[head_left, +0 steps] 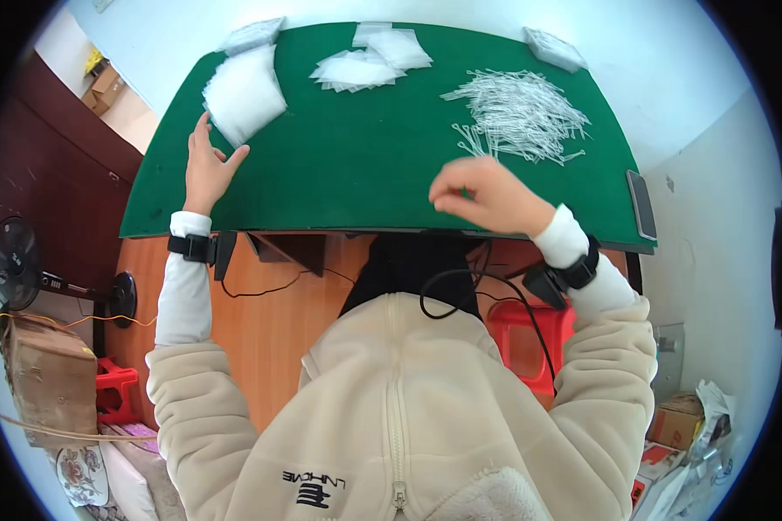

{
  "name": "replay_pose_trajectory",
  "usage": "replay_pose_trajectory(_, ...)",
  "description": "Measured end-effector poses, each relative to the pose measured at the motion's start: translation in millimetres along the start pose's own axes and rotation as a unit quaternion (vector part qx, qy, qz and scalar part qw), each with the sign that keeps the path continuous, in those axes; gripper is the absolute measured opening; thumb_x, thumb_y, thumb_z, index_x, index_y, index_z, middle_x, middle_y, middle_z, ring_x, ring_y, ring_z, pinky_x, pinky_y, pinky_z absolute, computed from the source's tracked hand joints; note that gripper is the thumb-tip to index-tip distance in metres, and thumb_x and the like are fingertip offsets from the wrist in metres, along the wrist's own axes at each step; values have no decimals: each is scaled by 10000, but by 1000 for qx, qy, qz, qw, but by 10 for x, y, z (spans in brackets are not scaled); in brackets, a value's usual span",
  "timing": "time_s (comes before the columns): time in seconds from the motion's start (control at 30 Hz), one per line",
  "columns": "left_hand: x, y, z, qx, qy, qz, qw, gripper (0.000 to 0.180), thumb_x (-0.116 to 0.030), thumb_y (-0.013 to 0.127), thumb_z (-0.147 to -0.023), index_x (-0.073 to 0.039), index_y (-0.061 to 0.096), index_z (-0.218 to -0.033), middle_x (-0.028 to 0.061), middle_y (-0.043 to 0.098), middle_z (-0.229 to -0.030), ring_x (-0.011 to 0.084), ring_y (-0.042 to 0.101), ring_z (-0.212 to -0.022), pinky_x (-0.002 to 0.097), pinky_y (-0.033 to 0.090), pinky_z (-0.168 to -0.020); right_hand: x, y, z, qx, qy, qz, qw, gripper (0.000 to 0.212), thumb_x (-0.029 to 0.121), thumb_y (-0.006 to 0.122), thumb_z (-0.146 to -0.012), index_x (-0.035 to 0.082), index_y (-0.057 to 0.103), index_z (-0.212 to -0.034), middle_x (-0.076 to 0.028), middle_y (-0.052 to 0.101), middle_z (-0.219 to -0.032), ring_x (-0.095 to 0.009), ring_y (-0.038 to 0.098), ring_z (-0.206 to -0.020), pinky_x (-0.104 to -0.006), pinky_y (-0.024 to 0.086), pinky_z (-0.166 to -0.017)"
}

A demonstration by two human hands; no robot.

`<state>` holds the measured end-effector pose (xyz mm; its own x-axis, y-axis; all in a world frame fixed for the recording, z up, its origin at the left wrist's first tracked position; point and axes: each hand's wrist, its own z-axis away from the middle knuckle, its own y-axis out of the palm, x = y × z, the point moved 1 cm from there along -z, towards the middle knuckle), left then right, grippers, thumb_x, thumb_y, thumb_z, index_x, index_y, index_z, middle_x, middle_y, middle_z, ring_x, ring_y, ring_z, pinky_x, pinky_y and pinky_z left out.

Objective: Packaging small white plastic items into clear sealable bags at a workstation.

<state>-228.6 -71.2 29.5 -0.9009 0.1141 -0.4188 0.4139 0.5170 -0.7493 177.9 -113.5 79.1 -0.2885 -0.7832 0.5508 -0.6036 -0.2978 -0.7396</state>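
Observation:
My left hand (207, 174) reaches over the far left of the green table with its fingers apart. Its fingertips are at the near left edge of a fanned stack of clear plastic bags (248, 94), and nothing shows in its grasp. Over the table's near edge, right of the middle, my right hand (488, 195) is curled with thumb and forefinger drawn together. Whatever it pinches, if anything, is too small to make out. Just beyond it lies a heap of thin, clear-looking sticks with small looped ends (526, 113), a few of them loose at its near side.
More clear bags (356, 69) lie fanned at the back middle. Bundled packets stand at the back left (254, 35) and back right (554, 49). A phone (641, 204) rests at the right edge. A black cable (530, 317) hangs near my right arm, above a red stool (521, 343).

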Motion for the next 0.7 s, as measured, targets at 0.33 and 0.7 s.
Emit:
replay_pose_trajectory(0.33, -1388, 93, 840, 276, 231, 313, 879, 203, -47, 665, -744, -26, 608, -938, 43, 608, -820, 108, 535, -581, 229, 451, -560, 362, 257, 1196, 113, 191, 2, 975, 162, 118, 628, -758, -19, 623, -845, -160, 625, -759, -276, 592, -663, -333, 463, -621)
replay_pose_trajectory(0.7, -2102, 1047, 1894, 495, 446, 402, 628, 171, -134, 589, -811, -33, 616, -947, 96, 600, -1011, 287, 529, -1007, 364, 428, -862, 655, 652, 1819, 175, 274, -294, 899, 159, 110, 605, -834, -15, 634, -928, -72, 643, -769, -102, 570, -656, -269, 469, -611)
